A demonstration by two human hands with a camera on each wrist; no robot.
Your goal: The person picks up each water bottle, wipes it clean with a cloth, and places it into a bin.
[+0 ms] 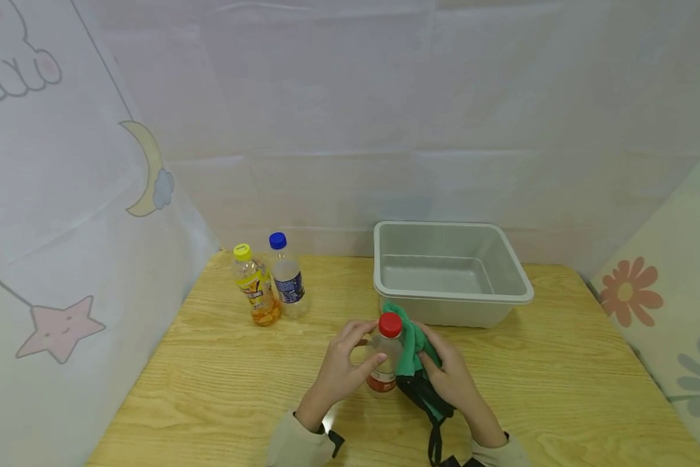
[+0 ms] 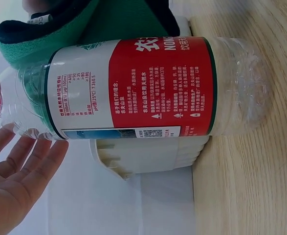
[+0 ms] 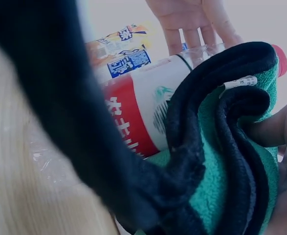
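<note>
A clear plastic water bottle (image 1: 383, 363) with a red cap and a red-and-white label stands upright on the wooden table. My left hand (image 1: 342, 365) holds it by the upper part, with fingers (image 2: 28, 164) at the shoulder and the thumb near the cap. In my right hand (image 1: 450, 373) is a bunched green cloth (image 1: 410, 350) with black edging and a hanging black loop. The thumb presses into its folds. The cloth lies against the bottle's right side, and in the right wrist view the cloth (image 3: 216, 161) covers part of the label and shoulder.
A light grey plastic bin (image 1: 451, 308) stands behind the hands, to the right. At the back left are a yellow-capped bottle (image 1: 256, 288) with some orange liquid and a blue-capped bottle (image 1: 289, 285). A pale printed curtain (image 1: 326, 117) hangs behind the table (image 1: 221, 389).
</note>
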